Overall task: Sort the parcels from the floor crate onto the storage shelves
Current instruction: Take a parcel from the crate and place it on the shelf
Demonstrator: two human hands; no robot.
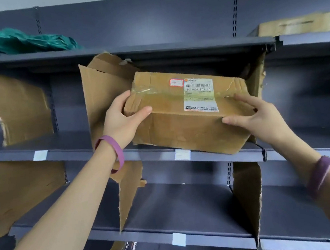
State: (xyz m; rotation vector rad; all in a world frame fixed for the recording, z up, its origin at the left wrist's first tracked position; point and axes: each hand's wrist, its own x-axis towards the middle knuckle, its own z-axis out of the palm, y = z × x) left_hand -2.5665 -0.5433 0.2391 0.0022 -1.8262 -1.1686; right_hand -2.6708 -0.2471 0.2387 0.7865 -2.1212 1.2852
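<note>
A brown cardboard parcel (182,123) with a white shipping label and clear tape sits tilted on the middle shelf (81,154), its front corner jutting over the shelf lip. My left hand (121,119) grips the parcel's left end, thumb on the front face and fingers behind the corner. On the parcel's right front corner rests my right hand (258,115), with its thumb on the front and its fingers stretched along the top edge. Both wrists wear purple bands. The floor crate is out of view.
Torn cardboard dividers (100,103) (248,193) stand between the shelf bays. A green plastic bag (23,42) lies on the top shelf at left, and a flat cardboard parcel (298,24) at right. The lower shelf (180,217) runs below.
</note>
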